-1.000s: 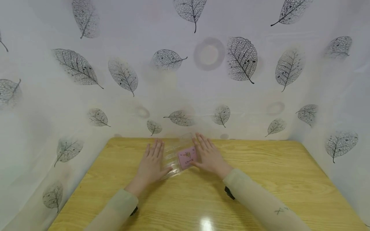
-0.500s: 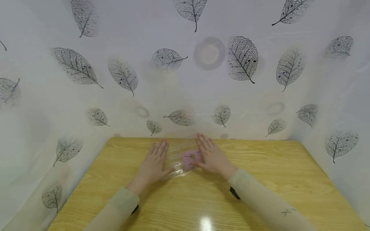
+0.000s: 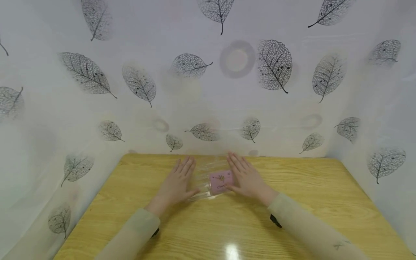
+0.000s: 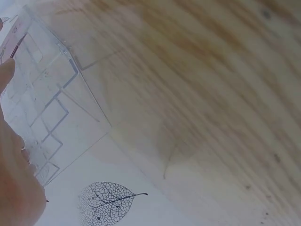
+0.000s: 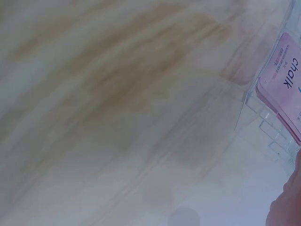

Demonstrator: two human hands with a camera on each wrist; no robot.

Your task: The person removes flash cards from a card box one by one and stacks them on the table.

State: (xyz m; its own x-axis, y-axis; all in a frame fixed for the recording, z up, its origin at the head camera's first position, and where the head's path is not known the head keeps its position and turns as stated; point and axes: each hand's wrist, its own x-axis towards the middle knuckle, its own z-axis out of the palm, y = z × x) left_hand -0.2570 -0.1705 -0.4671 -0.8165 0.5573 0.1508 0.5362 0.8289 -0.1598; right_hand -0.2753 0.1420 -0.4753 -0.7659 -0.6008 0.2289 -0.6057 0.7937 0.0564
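We judge the pink "chalk" card [image 3: 219, 182] already settled in the clear compartmented tray [image 3: 204, 188] on the wooden table [image 3: 201, 231], between our straight-fingered left hand [image 3: 175, 185] and right hand [image 3: 249, 178], which have yet to leave it.

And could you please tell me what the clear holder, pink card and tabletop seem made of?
Clear holder: probably glossy plastic; see-through, with bright edges. Pink card: likely smooth paperboard; flat, printed face. Tabletop: wood or wood-look laminate, somewhat glossy; it shows grain and a bright reflection.
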